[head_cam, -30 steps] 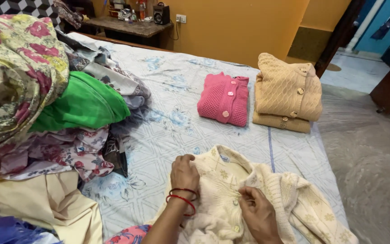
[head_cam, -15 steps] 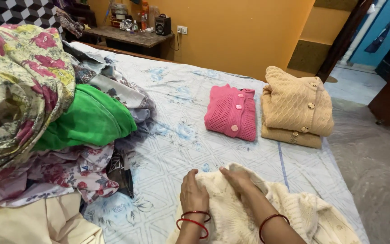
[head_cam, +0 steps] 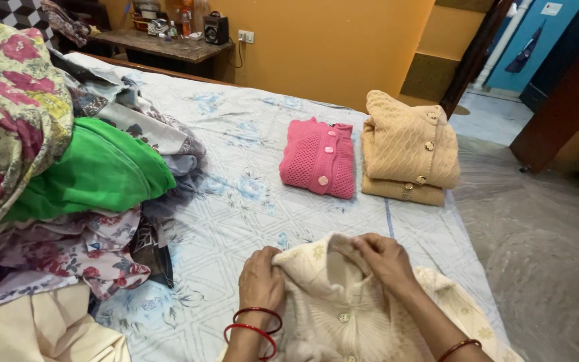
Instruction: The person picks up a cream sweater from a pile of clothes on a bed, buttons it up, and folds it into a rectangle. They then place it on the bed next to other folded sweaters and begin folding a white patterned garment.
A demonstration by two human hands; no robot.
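A cream knitted cardigan (head_cam: 333, 305) with small buttons lies on the bed sheet (head_cam: 249, 167) right in front of me. My left hand (head_cam: 261, 278), red bangles on its wrist, pinches the left side of the collar. My right hand (head_cam: 384, 258) grips the right side of the collar near the neck. Further up the bed a folded pink cardigan (head_cam: 318, 157) lies flat. To its right sits a stack of folded beige cardigans (head_cam: 407, 147).
A big heap of loose clothes fills the left: floral fabric (head_cam: 8, 114), a green garment (head_cam: 88, 167), cream cloth (head_cam: 41, 328). A wooden table (head_cam: 159, 43) with a small speaker stands at the back by the orange wall. The bed's right edge drops to a grey floor (head_cam: 537, 234).
My right hand moved from the cardigan's button front up to its collar, and my left hand slid to the collar's left side. The view shifted slightly.
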